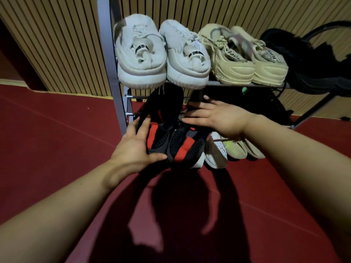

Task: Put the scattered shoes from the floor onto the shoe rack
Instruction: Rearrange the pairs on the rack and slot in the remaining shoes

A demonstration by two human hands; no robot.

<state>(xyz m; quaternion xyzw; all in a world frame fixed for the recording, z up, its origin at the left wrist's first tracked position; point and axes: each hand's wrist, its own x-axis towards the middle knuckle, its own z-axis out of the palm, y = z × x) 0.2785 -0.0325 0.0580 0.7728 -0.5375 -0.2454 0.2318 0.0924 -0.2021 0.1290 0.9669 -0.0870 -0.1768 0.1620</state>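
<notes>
Seen from the head camera, the shoe rack [111, 54] stands against a slatted wall [66, 44] on a red floor [57, 139]. Its top shelf carries a white pair [140, 59], a beige pair [233, 63] beside it, and a black shoe [311, 63] at the right end, all with heels toward the person.

Below, at the lower tier, a black-and-red pair sits at the left end, heels outward. The left hand [133, 147] holds the left black-and-red shoe [161, 126]; its grip is closed round the heel, with the fingers along the outer side and the thumb across the back. The right hand [218, 116] lies flat, its grip loose and its fingers straight and spread, over the top of the right black-and-red shoe [187, 147]. Just right of that shoe are a white shoe [216, 150] and a yellow-green one [235, 149]. Darker footwear behind them is too shadowed to make out.
</notes>
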